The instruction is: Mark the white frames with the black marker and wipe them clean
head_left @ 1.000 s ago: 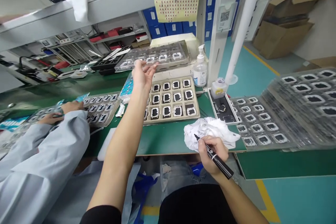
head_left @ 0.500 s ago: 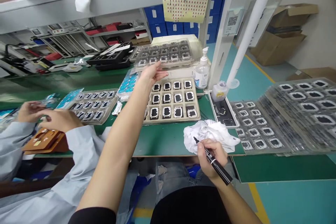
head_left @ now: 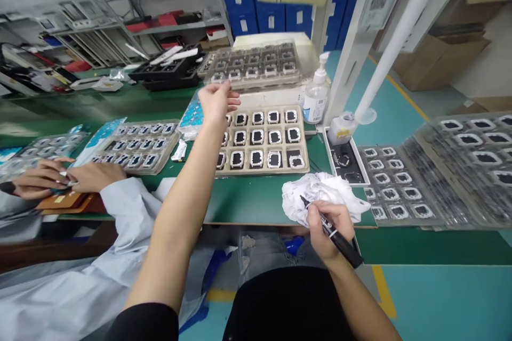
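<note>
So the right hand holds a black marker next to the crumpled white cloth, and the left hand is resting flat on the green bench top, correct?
Not quite. The right hand does hold the black marker by the crumpled white cloth, but the head view shows the left hand raised over the beige tray of parts, not resting flat on the bench.

At frame centre a tray of parts [head_left: 262, 141] lies on the bench [head_left: 248, 205], a second tray [head_left: 254, 66] behind it. A pump bottle [head_left: 316, 98] stands at its right, a crumpled cloth [head_left: 320, 197] lower right, stacked trays [head_left: 436, 170] far right, a co-worker's trays [head_left: 132, 144] left.
</note>
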The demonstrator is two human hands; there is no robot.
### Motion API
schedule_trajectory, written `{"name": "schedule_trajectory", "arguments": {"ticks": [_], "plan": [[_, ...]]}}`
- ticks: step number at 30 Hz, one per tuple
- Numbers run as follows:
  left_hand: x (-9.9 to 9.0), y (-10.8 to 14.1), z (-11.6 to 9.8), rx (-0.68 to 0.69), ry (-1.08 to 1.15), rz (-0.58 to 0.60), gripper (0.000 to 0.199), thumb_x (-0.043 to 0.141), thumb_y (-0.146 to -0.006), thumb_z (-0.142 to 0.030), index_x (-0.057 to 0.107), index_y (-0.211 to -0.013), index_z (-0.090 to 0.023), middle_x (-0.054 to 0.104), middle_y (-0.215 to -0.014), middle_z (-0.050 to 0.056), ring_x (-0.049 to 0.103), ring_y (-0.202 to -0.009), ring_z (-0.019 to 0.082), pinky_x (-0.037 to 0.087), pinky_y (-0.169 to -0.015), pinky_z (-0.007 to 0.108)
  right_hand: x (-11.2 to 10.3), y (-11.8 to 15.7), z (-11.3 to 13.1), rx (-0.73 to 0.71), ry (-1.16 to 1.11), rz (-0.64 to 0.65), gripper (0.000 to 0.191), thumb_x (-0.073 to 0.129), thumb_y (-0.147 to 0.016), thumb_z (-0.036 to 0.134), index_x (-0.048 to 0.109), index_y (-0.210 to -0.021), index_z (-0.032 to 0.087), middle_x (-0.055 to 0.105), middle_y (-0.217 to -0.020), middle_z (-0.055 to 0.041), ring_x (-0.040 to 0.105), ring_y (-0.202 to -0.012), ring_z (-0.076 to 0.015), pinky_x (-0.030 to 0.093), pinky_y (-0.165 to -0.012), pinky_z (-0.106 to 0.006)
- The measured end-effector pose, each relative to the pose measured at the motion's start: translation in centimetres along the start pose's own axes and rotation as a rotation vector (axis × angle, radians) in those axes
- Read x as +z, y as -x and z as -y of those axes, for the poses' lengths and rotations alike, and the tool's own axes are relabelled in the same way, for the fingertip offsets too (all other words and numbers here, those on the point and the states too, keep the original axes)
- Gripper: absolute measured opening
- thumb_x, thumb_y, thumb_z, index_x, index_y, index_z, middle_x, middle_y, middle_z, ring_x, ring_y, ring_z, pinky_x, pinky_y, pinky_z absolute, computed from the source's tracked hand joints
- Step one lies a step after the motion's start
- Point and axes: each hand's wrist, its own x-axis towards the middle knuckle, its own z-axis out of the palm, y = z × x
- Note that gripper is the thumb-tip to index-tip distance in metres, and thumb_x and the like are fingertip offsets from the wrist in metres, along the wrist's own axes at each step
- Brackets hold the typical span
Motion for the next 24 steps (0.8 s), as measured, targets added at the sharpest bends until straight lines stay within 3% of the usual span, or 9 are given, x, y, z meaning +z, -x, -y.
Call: {"name": "schedule_trajectory", "arguments": {"ticks": [3,9,12,14,16,21,24], "plan": [[-1.7,5.8,0.6,0.11,-0.088,0.003,0.036,0.102,-0.093,-0.039,0.07,-0.087,-0.024,0.08,-0.076,0.001,0.069,-0.058,0.012,0.047,-0.052,0.02,0.0,-0.2,0.3,0.107,-0.059,0.003,0.014,0.086,-0.108,0.025,0.073,-0.112,0.024,0.084,-0.08,0.0023,0.084,-0.06,-0.0188,0.074,-0.064,-0.03],[-4.0,24.1,5.3,0.354,-0.297,0.127,0.024,0.085,-0.11,-0.046,0.083,-0.095,-0.026,0.081,-0.078,0.001,0.071,-0.062,0.016,0.056,-0.063,0.03,-0.3,-1.2,0.9,0.201,-0.2,0.051,0.022,0.092,-0.108,0.036,0.075,-0.119,0.026,0.086,-0.089,0.0016,0.088,-0.069,-0.0222,0.074,-0.068,-0.035],[-4.6,29.8,7.2,0.522,-0.525,0.434,0.012,0.087,-0.108,-0.035,0.085,-0.098,-0.028,0.086,-0.086,0.004,0.075,-0.072,0.021,0.059,-0.071,0.036,-0.7,-1.4,0.8,0.2,-0.255,0.084,0.023,0.091,-0.109,0.034,0.076,-0.124,0.029,0.084,-0.097,0.0023,0.088,-0.072,-0.0206,0.073,-0.07,-0.035],[-4.8,31.0,8.0,0.57,-0.632,0.556,0.01,0.089,-0.108,-0.036,0.086,-0.104,-0.028,0.088,-0.093,0.006,0.078,-0.082,0.025,0.059,-0.076,0.04,-0.8,-1.6,0.6,0.192,-0.284,0.1,0.022,0.089,-0.11,0.036,0.074,-0.125,0.031,0.082,-0.097,0.0028,0.088,-0.073,-0.0211,0.073,-0.072,-0.037],[-4.8,30.9,8.5,0.568,-0.743,0.575,0.016,0.086,-0.111,-0.042,0.084,-0.105,-0.028,0.088,-0.099,0.009,0.077,-0.09,0.028,0.058,-0.08,0.042,-0.7,-1.8,0.4,0.185,-0.3,0.11,0.023,0.088,-0.111,0.041,0.071,-0.124,0.031,0.08,-0.095,0.0031,0.087,-0.072,-0.0216,0.073,-0.071,-0.039],[-3.5,29.3,9.8,0.553,-0.936,0.461,0.032,0.081,-0.115,-0.045,0.071,-0.09,-0.026,0.079,-0.092,0.007,0.067,-0.09,0.027,0.048,-0.077,0.041,-0.5,-2.1,0.2,0.19,-0.33,0.132,0.03,0.087,-0.112,0.049,0.066,-0.127,0.032,0.083,-0.093,0.0045,0.078,-0.059,-0.017,0.069,-0.061,-0.034],[-2.0,28.9,10.4,0.521,-0.985,0.364,0.038,0.084,-0.111,-0.042,0.063,-0.083,-0.026,0.073,-0.084,0.005,0.064,-0.084,0.025,0.039,-0.071,0.04,-0.8,-1.7,0.5,0.094,-0.216,0.123,0.023,0.084,-0.114,0.037,0.069,-0.131,0.033,0.086,-0.099,0.002,0.082,-0.065,-0.0177,0.073,-0.067,-0.036]]}}
